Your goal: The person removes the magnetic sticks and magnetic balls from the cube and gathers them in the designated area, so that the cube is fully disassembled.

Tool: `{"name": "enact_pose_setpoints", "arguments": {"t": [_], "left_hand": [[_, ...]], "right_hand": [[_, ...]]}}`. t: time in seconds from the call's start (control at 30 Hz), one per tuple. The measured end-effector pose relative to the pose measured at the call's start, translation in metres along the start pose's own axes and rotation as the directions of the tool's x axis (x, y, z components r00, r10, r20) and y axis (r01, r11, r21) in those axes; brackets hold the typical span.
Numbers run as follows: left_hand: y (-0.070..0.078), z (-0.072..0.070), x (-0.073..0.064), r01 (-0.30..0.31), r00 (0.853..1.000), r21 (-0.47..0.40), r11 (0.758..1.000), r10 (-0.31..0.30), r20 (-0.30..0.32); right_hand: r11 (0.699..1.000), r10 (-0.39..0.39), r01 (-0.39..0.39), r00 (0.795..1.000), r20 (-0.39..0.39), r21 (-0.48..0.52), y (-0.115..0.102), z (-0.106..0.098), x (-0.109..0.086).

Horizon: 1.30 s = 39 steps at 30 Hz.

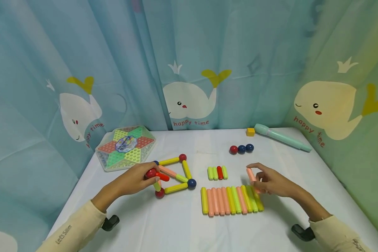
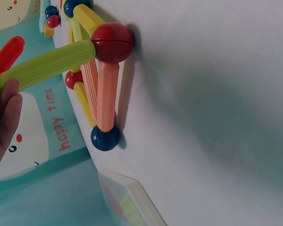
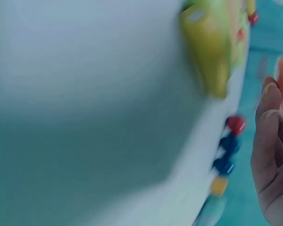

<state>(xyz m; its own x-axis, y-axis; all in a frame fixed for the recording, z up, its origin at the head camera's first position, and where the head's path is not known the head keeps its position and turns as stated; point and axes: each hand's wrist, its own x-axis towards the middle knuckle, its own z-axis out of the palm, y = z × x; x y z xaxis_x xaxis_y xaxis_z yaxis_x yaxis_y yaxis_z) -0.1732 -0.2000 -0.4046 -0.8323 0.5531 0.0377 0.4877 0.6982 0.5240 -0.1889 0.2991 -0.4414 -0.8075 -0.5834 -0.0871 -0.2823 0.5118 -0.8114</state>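
My left hand (image 1: pixel 138 179) grips a red ball (image 1: pixel 150 173), from which a short red stick (image 1: pixel 162 176) juts out. A light green stick (image 2: pixel 47 63) slants down from that hand to another red ball (image 2: pixel 112 42) on the table. This ball belongs to a frame of yellow and pink sticks joined by red and blue balls, including a blue ball (image 1: pixel 191 183) at the right corner. My right hand (image 1: pixel 275 182) pinches a pink stick (image 1: pixel 251 175) between thumb and fingers, above the right end of a row of long sticks (image 1: pixel 223 201).
Several short sticks (image 1: pixel 215 173) lie behind the long row. Farther back are a red ball (image 1: pixel 233 149) and two blue balls (image 1: pixel 245 148). A yellow cube (image 1: pixel 250 132), a mint-green tube (image 1: pixel 283 137) and a star-patterned game board (image 1: pixel 126 147) stand near the curtain (image 1: pixel 189 52).
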Motion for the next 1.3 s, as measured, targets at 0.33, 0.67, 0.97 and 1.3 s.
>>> {"name": "enact_pose_setpoints", "arguments": {"t": [0.33,0.67,0.97,1.3], "left_hand": [[-0.001,0.001,0.000,-0.023,1.000,0.017,1.000,0.023,-0.019],[-0.001,0.003,0.001,-0.042,0.999,0.009,0.999,0.042,-0.020],[-0.001,0.001,0.002,-0.028,0.999,0.015,0.999,0.029,-0.021],[0.002,0.002,0.000,-0.014,1.000,-0.012,1.000,0.014,-0.015]], "right_hand": [[0.989,0.096,-0.096,0.995,-0.003,-0.114,0.037,-0.006,-0.032],[0.977,0.124,-0.117,0.992,0.026,-0.180,0.033,0.000,-0.023],[0.979,0.118,-0.111,0.993,0.031,-0.173,0.027,-0.001,-0.024],[0.968,0.191,-0.177,0.979,0.066,-0.176,0.026,-0.003,-0.026]]}}
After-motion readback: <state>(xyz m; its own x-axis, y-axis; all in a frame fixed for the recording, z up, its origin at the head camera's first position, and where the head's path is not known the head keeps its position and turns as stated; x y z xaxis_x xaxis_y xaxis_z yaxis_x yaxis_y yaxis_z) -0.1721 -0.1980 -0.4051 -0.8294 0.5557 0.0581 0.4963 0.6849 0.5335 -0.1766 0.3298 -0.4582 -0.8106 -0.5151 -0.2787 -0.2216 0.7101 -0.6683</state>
